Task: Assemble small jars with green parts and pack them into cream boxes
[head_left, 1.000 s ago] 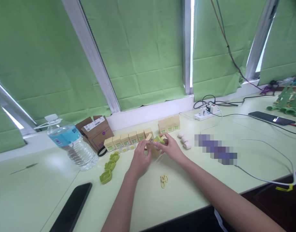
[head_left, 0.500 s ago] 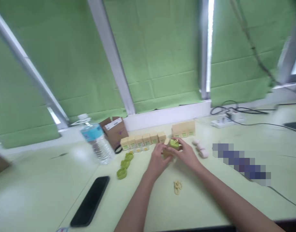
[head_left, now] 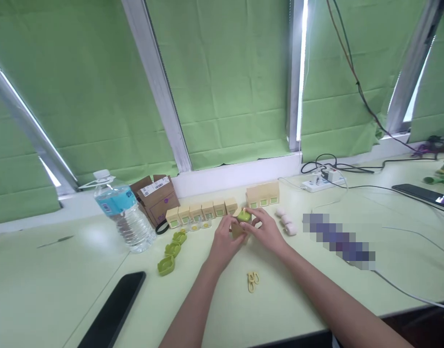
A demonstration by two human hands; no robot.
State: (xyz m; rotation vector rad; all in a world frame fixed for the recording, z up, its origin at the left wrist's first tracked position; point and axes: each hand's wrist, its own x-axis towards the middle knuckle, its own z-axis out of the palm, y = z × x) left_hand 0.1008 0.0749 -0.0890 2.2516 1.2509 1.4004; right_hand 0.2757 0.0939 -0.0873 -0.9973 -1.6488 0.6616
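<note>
Both my hands meet at the middle of the pale green table [head_left: 316, 290]. My left hand [head_left: 224, 242] grips a small tan box [head_left: 237, 230] from the left. My right hand [head_left: 265, 231] pinches a green piece [head_left: 244, 216] that sits in the top of that box. Behind them stands a row of several small tan boxes with green windows [head_left: 202, 212], and a second group of such boxes [head_left: 263, 194]. A small yellow clip [head_left: 252, 281] lies in front of my hands.
Three green trays [head_left: 171, 251] lie left of my hands, beside a water bottle [head_left: 123, 212] and a brown carton [head_left: 154, 198]. A black phone [head_left: 115, 311] lies front left. Pink rolls [head_left: 286, 220], a power strip [head_left: 321, 182], cables and another phone [head_left: 422, 194] are to the right.
The camera view swung left and back. My hands stayed together on the box, and the green piece went from held above it to seated in its top.
</note>
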